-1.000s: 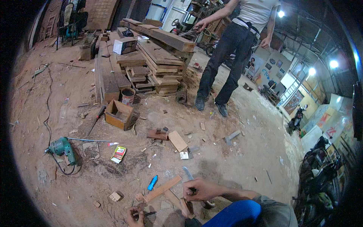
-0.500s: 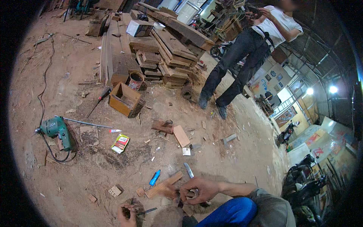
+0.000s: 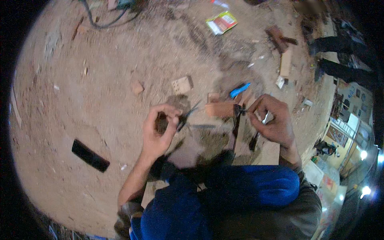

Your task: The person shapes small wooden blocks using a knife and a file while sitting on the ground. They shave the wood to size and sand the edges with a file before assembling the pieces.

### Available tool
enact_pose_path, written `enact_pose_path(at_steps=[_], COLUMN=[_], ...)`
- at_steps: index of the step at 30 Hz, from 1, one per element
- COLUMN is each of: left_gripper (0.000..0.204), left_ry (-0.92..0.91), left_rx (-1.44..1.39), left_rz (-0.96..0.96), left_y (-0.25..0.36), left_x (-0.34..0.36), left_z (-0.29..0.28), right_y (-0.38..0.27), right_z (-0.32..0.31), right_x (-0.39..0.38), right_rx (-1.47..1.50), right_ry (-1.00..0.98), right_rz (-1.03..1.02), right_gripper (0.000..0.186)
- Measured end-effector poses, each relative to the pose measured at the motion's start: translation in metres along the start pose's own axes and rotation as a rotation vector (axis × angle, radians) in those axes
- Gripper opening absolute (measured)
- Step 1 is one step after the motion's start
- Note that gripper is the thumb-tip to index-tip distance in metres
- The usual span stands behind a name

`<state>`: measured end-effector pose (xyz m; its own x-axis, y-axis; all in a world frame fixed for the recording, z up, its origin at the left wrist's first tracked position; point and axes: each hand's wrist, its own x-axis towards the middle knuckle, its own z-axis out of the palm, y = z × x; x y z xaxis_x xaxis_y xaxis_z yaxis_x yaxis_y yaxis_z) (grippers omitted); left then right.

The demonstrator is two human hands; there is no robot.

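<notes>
My left hand [image 3: 159,130] has thumb and fingers closed in a pinch on a thin dark pointed tool [image 3: 191,112], whose kind is blurred. To its right, my right hand [image 3: 273,120] pinches a small dark piece [image 3: 241,110], too blurred to name. That piece is at the right end of a reddish-brown wood block [image 3: 219,109]; whether they touch I cannot tell. Just beyond the block lies a blue tube-shaped thing [image 3: 240,90]. A pale block with dark holes [image 3: 182,85] sits on the ground beyond my left hand.
A flat black rectangular object [image 3: 91,155] lies on the dirt at left. A small wood cube [image 3: 137,87] and a yellow-red packet [image 3: 222,23] are farther off. Wood pieces [image 3: 285,62] lie at far right, near another person's dark-trousered legs [image 3: 346,72]. My blue-clad knees [image 3: 248,184] are close below my hands.
My view has swung down and to the left, bringing the black rectangle and my knees into sight. The green drill has mostly left the picture. Both hands keep their pinched shape.
</notes>
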<state>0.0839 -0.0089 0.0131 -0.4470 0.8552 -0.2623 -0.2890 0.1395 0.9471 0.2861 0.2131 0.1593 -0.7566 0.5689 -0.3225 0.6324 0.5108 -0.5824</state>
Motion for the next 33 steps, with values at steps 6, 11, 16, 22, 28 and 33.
enact_pose_path(at_steps=[6, 11, 16, 22, 28, 33], left_gripper=[0.019, 0.021, 0.024, 0.025, 0.025, 0.034], left_ry=[0.058, 0.115, 0.174, 0.139, -0.020, -0.335], left_rx=[0.039, 0.078, 0.051, 0.099, 0.485, 0.619], left_rz=[-0.018, -0.023, 0.005, -0.030, 0.322, 0.548], left_y=[-0.013, 0.000, 0.005, 0.004, 0.019, 0.035], left_x=[-0.007, -0.018, -0.039, -0.066, -0.067, -0.063], left_z=[-0.027, -0.027, -0.015, 0.006, 0.043, 0.097], right_y=[0.001, -0.001, 0.007, 0.027, 0.045, 0.042], right_z=[0.034, 0.030, 0.033, 0.049, 0.066, 0.084], right_x=[0.014, 0.010, -0.002, -0.044, -0.082, -0.107], right_rx=[0.303, 0.332, 0.639, 0.333, 0.411, 0.594], right_ry=[-0.042, -0.138, -0.174, 0.015, -0.062, -0.036], right_rz=[0.054, 0.071, -0.187, 0.020, 0.033, 0.044], right_gripper=[0.033, 0.037, 0.040, 0.022, 0.033, 0.033])
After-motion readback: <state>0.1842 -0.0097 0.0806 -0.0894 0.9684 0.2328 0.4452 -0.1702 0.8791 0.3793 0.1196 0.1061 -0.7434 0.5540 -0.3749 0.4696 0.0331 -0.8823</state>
